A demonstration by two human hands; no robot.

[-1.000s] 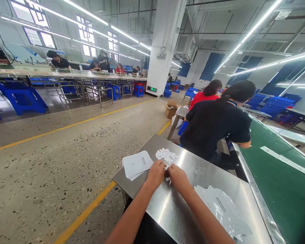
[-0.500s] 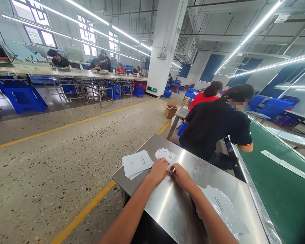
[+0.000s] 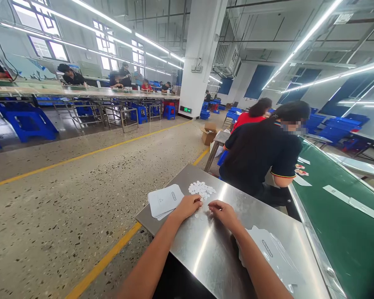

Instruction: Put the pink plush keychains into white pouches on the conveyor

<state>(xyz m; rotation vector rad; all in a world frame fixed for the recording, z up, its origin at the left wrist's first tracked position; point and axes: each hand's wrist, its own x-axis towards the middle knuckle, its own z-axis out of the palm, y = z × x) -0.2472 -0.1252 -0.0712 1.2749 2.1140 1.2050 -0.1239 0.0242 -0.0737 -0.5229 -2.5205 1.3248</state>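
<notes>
On the tabletop (image 3: 252, 207) toward its far corner, the white disc pile (image 3: 201, 188) lies nearer the left hand (image 3: 188, 207), which pinches one disc (image 3: 202, 199); cannot tell the grip of the right hand (image 3: 225, 213).

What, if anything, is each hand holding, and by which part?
The left hand seems to pinch a white disc, but the exact grip spot is too small to tell. Whether the right hand holds anything cannot be told.

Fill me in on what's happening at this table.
A person's left hand and right hand are slightly apart over a metal table, by a heap of white discs. Whether either grips one is too small to tell. A stack of printed sheets lies left; glossy printed sheets lie partly behind the right forearm.
</notes>
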